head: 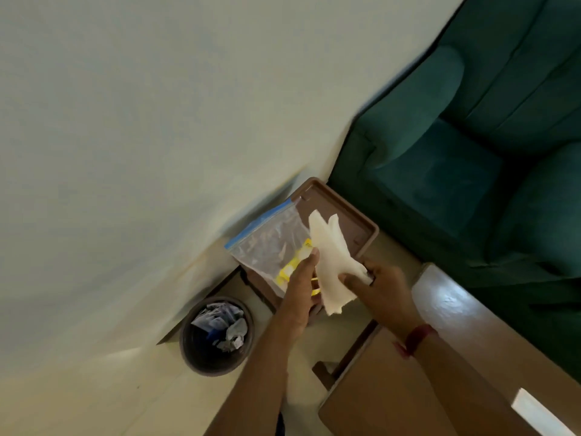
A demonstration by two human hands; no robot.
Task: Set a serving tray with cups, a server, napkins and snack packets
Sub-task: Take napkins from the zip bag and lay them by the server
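Red thread band (416, 340), right wrist

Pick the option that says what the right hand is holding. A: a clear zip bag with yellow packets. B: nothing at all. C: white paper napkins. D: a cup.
C: the right hand grips white napkins above the brown tray, while the zip bag is at the left hand.

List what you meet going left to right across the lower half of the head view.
Waste bin → clear zip bag → left hand → white napkins → right hand → red wristband → green sofa.
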